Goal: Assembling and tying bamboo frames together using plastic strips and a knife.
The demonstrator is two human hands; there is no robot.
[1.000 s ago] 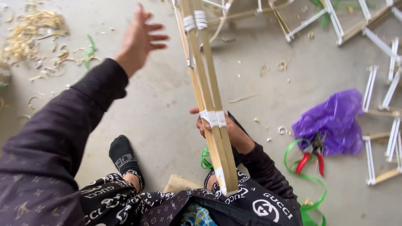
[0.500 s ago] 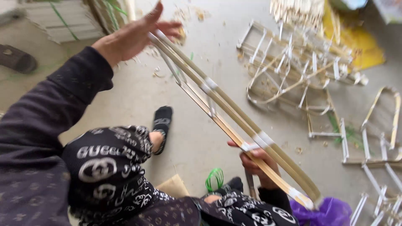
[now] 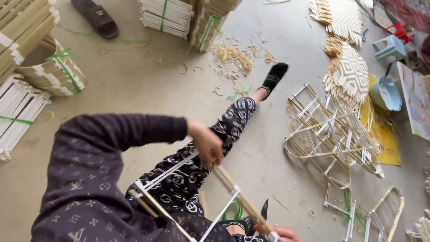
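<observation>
1. The left hand [image 3: 208,145] is closed around the bamboo strip [image 3: 239,199] at its upper end, just above the person's lap.
2. The right hand [image 3: 283,234] sits at the bottom edge of the view, at the strip's lower end. Only part of it shows, so I cannot tell how far it is closed or whether it truly grips.
3. The strip belongs to a frame [image 3: 179,197] with white-wrapped joints that lies across the patterned trousers, between the 2 hands. A white cross-piece [image 3: 221,213] meets the strip near the lower end.
4. To handle this well, I judge both ends should stay held firmly, with the hands well apart so the strip bends evenly, not at 1 spot.
5. Pressure looks best kept off the wrapped joints, which could slip or loosen.
6. The leg [image 3: 242,114] stretches out toward a black shoe [image 3: 274,76]; keeping the frame braced on the thigh should steady it.
7. Finished frames [image 3: 333,130] lie on the floor [image 3: 148,85] to the right, and strip bundles [image 3: 168,15] stand at the top.
</observation>
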